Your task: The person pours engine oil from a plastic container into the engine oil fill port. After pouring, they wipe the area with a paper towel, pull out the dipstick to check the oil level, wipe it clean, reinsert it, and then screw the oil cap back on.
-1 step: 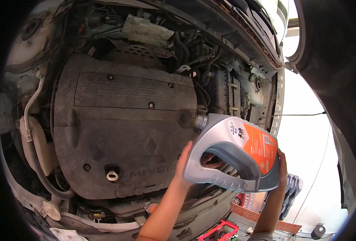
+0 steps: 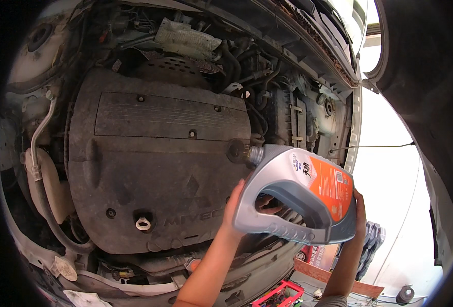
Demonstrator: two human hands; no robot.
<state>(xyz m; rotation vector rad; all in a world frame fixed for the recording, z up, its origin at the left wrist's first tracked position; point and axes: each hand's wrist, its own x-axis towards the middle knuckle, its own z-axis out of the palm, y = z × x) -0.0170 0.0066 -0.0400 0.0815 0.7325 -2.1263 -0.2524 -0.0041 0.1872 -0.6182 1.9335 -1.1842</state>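
Tank (image 2: 55,188), whitish, stands at left of the dark engine cover (image 2: 149,169). Left hand (image 2: 232,205) is clamped on the left side of the jug (image 2: 282,159), which is held tilted, its neck (image 2: 257,155) close by the cover's round hole (image 2: 235,151). Right hand (image 2: 359,214), apart from the left, grips the jug's base.

Shown are one left hand (image 2: 231,209), one right hand (image 2: 360,212), one grey bottle (image 2: 282,173), one engine cover (image 2: 149,169), four cover bolts (image 2: 192,133), one ring-shaped handle (image 2: 143,219), one prop rod (image 2: 374,147) and one red crate (image 2: 293,285).
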